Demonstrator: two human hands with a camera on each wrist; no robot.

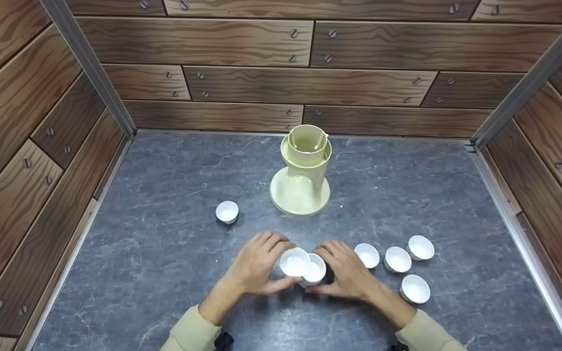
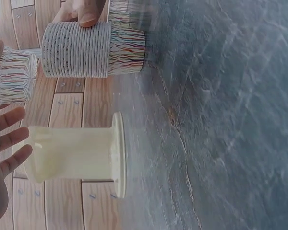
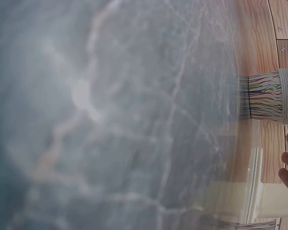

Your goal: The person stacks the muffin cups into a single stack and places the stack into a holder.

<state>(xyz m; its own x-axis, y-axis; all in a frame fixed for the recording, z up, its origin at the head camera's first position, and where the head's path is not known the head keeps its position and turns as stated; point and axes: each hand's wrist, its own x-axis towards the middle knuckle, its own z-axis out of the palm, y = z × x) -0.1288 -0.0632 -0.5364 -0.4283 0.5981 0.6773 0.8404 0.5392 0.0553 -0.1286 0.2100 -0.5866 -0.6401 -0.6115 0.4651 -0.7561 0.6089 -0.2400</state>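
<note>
My left hand [image 1: 261, 263] holds a small white paper cup [image 1: 294, 263] between thumb and fingers. Its side has coloured wavy lines, and in the left wrist view it is raised level with the top of a cup stack [image 2: 77, 50]. That stack of nested paper cups, many white rims one over another, stands upright on the table. My right hand [image 1: 347, 270] grips it from the right, the thumb [image 2: 88, 17] showing against the rims. From above, the raised cup overlaps the stack's left edge.
Several single cups [image 1: 398, 259] stand right of my right hand. Another cup [image 1: 227, 212] stands at the left. Behind the hands is a cream stand [image 1: 300, 192] with a round base and a cylindrical top. Wood-patterned walls [image 1: 247, 44] enclose the grey marbled table [image 1: 164, 195].
</note>
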